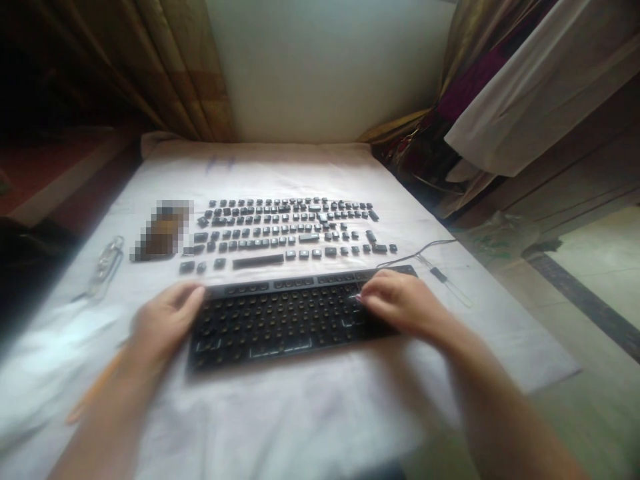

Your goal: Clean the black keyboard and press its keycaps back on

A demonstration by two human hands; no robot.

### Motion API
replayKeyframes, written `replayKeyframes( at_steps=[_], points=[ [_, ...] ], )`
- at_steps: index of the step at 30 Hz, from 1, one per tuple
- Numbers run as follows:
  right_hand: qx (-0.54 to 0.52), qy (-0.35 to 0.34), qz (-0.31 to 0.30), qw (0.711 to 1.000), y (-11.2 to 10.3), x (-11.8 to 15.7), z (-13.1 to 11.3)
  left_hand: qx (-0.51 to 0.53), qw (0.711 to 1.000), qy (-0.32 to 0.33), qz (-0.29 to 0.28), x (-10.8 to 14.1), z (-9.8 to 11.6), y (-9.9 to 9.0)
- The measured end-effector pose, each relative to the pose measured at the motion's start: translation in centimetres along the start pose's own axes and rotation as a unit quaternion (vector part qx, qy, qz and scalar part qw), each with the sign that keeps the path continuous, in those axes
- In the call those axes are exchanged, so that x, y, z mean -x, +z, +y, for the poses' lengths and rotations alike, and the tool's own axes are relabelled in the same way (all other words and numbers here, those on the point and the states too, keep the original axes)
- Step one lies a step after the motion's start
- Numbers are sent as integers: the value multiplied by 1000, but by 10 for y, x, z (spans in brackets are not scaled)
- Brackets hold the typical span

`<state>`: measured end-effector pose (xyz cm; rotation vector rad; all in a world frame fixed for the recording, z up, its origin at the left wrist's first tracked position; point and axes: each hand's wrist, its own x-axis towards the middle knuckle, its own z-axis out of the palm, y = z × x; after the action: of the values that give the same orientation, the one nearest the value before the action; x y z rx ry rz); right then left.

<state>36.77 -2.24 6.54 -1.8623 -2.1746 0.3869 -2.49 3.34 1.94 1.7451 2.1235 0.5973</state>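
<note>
A black computer keyboard [280,320] with its keycaps off lies in front of me, its small key posts bare. My left hand [167,313] holds the keyboard's left end, thumb at the upper left corner. Over the right part of the keyboard, my right hand [393,297] is closed in a pinch. A small pale tip shows at its fingertips, too blurred to name. Behind the keyboard, loose black keycaps [265,243] stand in rows on the white cloth [280,173], with the long space bar [258,261] in the nearest row.
A pixelated dark, flat object [161,232] lies left of the keycaps, with a clear slim item [107,263] beside it. An orange stick-like thing [95,387] is partly behind my left forearm. The keyboard's cable [425,250] runs off right, near a small dark piece [439,274].
</note>
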Motion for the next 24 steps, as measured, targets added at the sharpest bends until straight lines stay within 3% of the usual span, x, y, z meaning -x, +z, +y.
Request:
replayKeyframes(
  at_steps=[5,12,24],
  points=[
    [-26,14,75,997,-7,9,-9,10,999,29,14,2,-2,3],
    [-70,-64,34,995,19,34,-28,5,999,35,23,9,0,6],
    [-6,-125,-31,992,30,24,-40,31,998,51,25,10,-3,9]
  ],
)
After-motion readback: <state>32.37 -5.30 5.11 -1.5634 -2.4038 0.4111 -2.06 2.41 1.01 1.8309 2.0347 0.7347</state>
